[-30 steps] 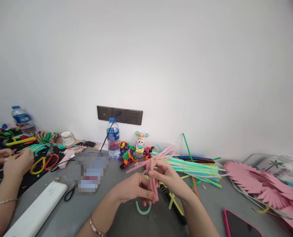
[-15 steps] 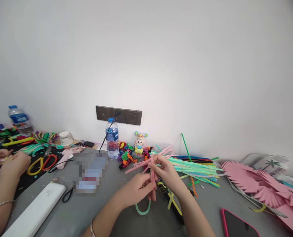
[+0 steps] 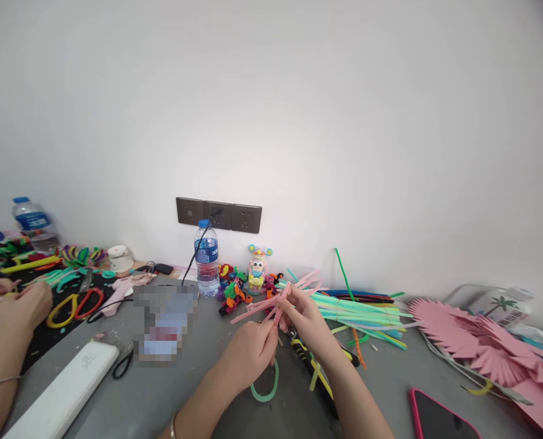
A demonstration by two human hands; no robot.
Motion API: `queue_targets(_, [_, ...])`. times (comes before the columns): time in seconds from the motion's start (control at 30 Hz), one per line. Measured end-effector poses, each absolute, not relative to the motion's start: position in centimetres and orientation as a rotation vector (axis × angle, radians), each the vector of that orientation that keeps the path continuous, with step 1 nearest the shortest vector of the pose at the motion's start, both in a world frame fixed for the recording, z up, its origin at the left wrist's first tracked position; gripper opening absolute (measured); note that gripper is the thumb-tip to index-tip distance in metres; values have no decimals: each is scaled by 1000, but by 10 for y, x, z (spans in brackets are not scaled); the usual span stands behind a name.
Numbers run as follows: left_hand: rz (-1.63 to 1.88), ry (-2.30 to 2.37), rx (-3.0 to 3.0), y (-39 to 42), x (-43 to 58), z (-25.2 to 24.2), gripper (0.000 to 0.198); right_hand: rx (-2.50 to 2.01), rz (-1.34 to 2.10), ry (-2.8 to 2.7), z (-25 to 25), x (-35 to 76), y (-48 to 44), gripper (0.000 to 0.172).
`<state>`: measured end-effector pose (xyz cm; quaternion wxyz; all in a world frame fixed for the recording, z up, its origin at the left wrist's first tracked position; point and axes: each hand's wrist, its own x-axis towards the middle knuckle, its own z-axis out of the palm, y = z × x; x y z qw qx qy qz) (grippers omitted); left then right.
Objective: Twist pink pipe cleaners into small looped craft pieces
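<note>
L hand [image 3: 249, 352] pinches the low end of the pink strips [image 3: 294, 285], thumb + fingers closed on them. R hand [image 3: 307, 322] grips the same bundle just above, fingers wrapped round it. The bundle is held in the air over the middle of the grey bench [image 3: 152, 390], near the front edge, w/ tips fanned out toward the wall.

Rest, big to small:
- Pink paper fans [image 3: 482, 344] piled at the bench's R edge.
- Long pile of green/teal strips [image 3: 367, 308] along the back edge, R of the hands; one green strip leans up on the wall.
- White case [image 3: 63, 393] flat at the front L corner.
- Co-worker's hand [image 3: 22, 308] at the L edge, closed on sth small, can't tell what; loose coloured loops on a dark mat beside it.
- Phone [image 3: 436, 417], pink rim, screen dark, front edge R of the R arm.
- Water bottle [image 3: 206, 259] upright at the back edge under the wall sockets [image 3: 219, 214]; a black cable runs past it up to a socket.
- Black/yellow tool [image 3: 315, 369] lying on the bench under the R wrist.
- Toy figure [image 3: 257, 268] standing at the back edge, just R of the bottle, small coloured bits heaped beside it.
- Green loop [image 3: 266, 390] flat on the bench, right below the L hand, not touched.
</note>
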<state>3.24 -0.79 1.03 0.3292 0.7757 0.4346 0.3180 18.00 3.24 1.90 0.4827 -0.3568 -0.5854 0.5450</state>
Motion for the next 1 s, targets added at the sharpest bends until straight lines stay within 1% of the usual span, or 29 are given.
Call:
queue_targets(0.27, [1040,1234,1974,-3,31,8,35,-837,1491,-1378,22,183,30,35])
queue_targets(0.57, [945,1164,2067,-6,30,12,43,-856,1534,-1312,18,191,33,32])
queue_targets(0.77, [960,1090,2079,-6,27,13,40,-908,1611,-1393,28,200,27,31])
queue_targets(0.87, [1059,1034,1868,-2,30,9,40,-897,1523,-1421,30,200,26,30])
queue_targets(0.93, [1138,960,1565,2,34,5,36,-861,1440,-1426,29,196,28,30])
queue_targets(1.0, [1204,876,1199,5,38,2,37,-815,1354,-1448,28,191,29,30])
